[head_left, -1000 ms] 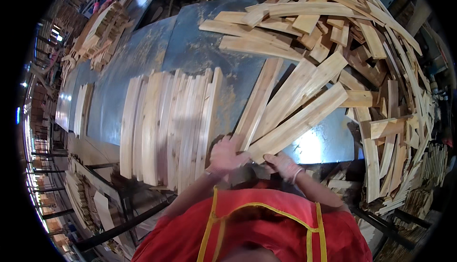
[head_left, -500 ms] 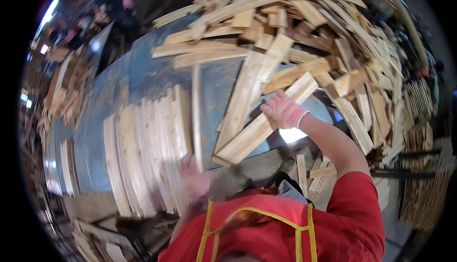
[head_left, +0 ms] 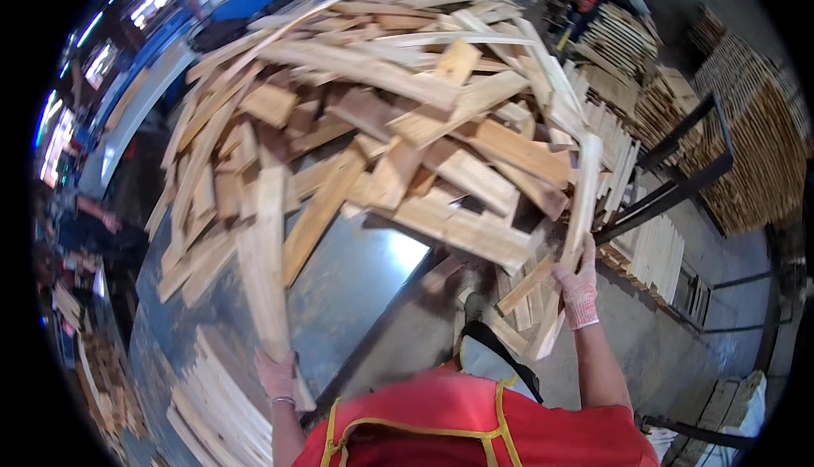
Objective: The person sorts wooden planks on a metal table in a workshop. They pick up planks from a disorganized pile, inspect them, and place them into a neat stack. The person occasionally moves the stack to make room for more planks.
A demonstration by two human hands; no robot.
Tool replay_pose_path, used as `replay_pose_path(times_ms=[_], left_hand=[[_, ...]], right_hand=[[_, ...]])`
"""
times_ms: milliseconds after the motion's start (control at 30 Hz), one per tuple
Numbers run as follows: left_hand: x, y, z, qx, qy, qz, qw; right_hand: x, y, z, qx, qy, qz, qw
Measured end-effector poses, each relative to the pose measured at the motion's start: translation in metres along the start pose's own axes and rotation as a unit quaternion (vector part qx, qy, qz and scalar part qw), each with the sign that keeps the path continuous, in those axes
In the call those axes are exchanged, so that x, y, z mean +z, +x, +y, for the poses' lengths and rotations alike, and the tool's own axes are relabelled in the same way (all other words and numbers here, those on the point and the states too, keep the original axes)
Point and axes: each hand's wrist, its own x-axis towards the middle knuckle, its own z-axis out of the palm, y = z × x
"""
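My right hand, in a pink-and-white knit glove, is closed on a long pale wooden board. The board stands out along the right edge of a heap of loose boards, its near end hanging past the table's edge. At lower left my gloved left hand is at the near end of another long, wide board lying on the table, its fingers closed about that end and slightly blurred. Just left of this hand lies a row of pale boards set side by side.
The heap of mixed boards covers the far part of the grey metal table. Black metal bars jut out at right, near stacked lumber. More offcuts lie below the table's edge. A person is at far left.
My view has swung to the right. The right hand has left the board it touched on the table and now grips one at the heap's right edge. The left hand has moved from the row to a board's end.
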Motion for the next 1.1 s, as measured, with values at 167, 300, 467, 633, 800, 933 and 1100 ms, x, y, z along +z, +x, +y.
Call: replay_pose_path(times_ms=[167,300,467,633,800,933,1100], left_hand=[[0.055,0.033,0.024,-0.119,0.066,0.002,0.991],[0.06,0.024,0.058,-0.187,0.05,-0.048,0.98],[0.071,0.012,0.045,-0.175,0.067,-0.032,0.982],[0.041,-0.038,0.122,-0.147,-0.119,-0.095,0.977],[0.037,-0.086,0.085,-0.203,-0.605,-0.291,0.713],[0.024,-0.171,0.062,-0.249,-0.775,-0.311,0.49],[0.04,-0.216,0.004,-0.12,-0.675,-0.297,0.665]], right_hand=[[-0.107,0.149,0.069,0.108,-0.017,0.156,0.982],[-0.192,0.312,0.072,0.065,-0.379,0.228,0.894],[-0.125,0.39,0.067,-0.024,-0.163,0.147,0.975],[0.016,0.24,-0.025,0.096,0.174,-0.04,0.979],[0.116,0.062,-0.087,0.07,0.106,-0.479,0.869],[0.218,-0.059,-0.053,0.204,0.041,-0.685,0.698],[0.366,-0.198,-0.017,0.364,0.142,-0.562,0.729]])
